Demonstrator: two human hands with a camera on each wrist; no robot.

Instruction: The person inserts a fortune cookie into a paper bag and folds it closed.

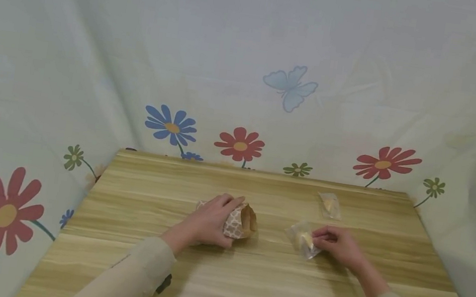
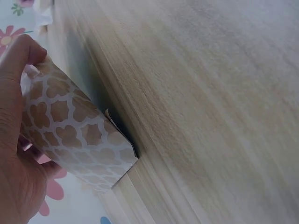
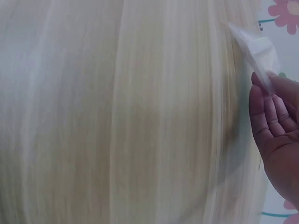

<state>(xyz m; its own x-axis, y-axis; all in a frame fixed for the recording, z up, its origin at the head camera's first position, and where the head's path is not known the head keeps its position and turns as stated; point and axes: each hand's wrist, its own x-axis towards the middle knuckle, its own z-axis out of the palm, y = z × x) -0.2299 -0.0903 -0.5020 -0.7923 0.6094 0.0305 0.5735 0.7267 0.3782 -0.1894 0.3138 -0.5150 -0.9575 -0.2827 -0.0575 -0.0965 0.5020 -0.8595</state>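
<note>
A brown paper bag [image 2: 70, 126] with a white lattice pattern lies on its side, its mouth facing right in the head view. My left hand [image 1: 209, 220] grips it around the body, thumb on the near side and fingers over the far side. To the right, my right hand [image 1: 340, 245] pinches the edge of a clear plastic packet [image 1: 302, 238] with something pale yellow inside. In the right wrist view the packet [image 3: 261, 53] hangs between thumb and fingertips, above the table.
Behind the right hand, a second clear packet [image 1: 329, 205] with yellowish contents lies on the wood-grain table [image 1: 263, 294]. A fabric backdrop [image 1: 213, 64] printed with flowers and butterflies rises behind the table's far edge and along both sides.
</note>
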